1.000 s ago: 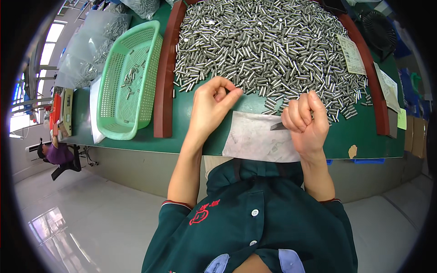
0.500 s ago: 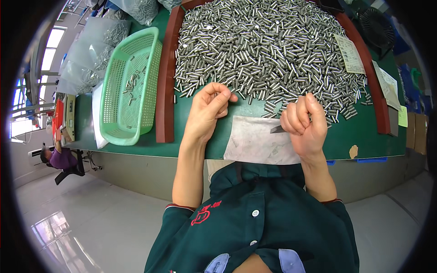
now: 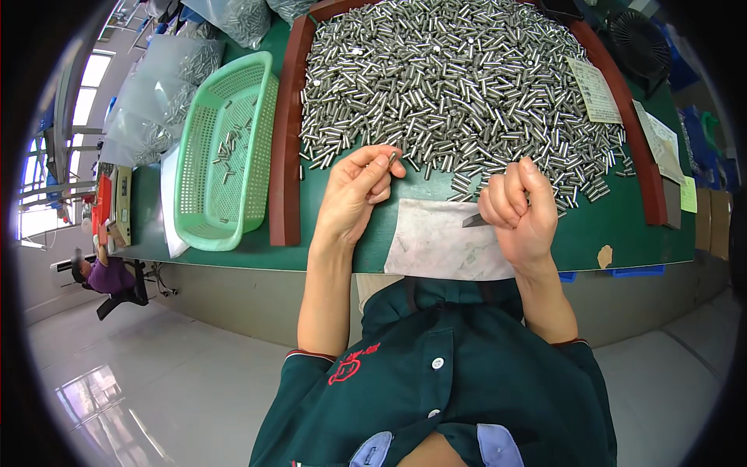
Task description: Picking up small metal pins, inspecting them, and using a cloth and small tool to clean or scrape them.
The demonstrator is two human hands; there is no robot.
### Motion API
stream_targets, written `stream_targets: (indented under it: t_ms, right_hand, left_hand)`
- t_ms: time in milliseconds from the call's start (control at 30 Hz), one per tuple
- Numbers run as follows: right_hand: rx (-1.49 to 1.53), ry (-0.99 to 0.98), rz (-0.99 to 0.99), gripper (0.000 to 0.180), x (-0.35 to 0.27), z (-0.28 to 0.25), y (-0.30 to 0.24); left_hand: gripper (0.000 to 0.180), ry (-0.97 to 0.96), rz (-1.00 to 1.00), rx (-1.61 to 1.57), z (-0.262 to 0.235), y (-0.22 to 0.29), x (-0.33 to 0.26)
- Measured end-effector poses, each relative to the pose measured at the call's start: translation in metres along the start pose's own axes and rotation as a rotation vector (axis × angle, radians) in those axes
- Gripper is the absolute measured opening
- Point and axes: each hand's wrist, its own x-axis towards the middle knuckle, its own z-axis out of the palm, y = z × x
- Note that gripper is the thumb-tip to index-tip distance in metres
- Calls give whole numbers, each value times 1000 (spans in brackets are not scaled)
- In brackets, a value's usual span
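A small metal pin [image 3: 393, 159] is pinched between thumb and forefinger of my left hand [image 3: 354, 187], at the near edge of a wide heap of similar shiny pins [image 3: 451, 86]. My right hand [image 3: 520, 210] is curled closed, palm side up, around a dark flat tool [image 3: 474, 221]. Only the tool's short end sticks out toward the left; the rest is hidden in the fist. Under that end lies a smudged whitish cloth [image 3: 443, 245], near the front edge of the green table [image 3: 315, 206].
Dark red rails [image 3: 285, 171] border the heap. Left of them stands a green plastic basket [image 3: 187, 206] with several pins inside. Clear bags of pins [image 3: 167, 66] lie behind it. Paper slips [image 3: 595, 89] and a black fan [image 3: 642, 47] are at the right. Another person [image 3: 109, 275] sits far left.
My left thumb and forefinger have shifted slightly, and the pin between them now shows. My right hand stays almost still with the tool. The whole view has moved a little.
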Motion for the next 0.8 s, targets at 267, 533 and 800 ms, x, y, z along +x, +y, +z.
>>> stream_targets:
  t_ms: [267,533,800]
  right_hand:
    - [7,9,-1,42,-2,-1,0]
    - [15,-4,-14,42,1,-3,1]
    - [28,-29,-14,42,0,-1,1]
  left_hand:
    - [19,-6,-11,-1,2,0,-2]
    - [17,127,74,523,23,2,-2]
    - [16,-36,634,1427,33,-4,6]
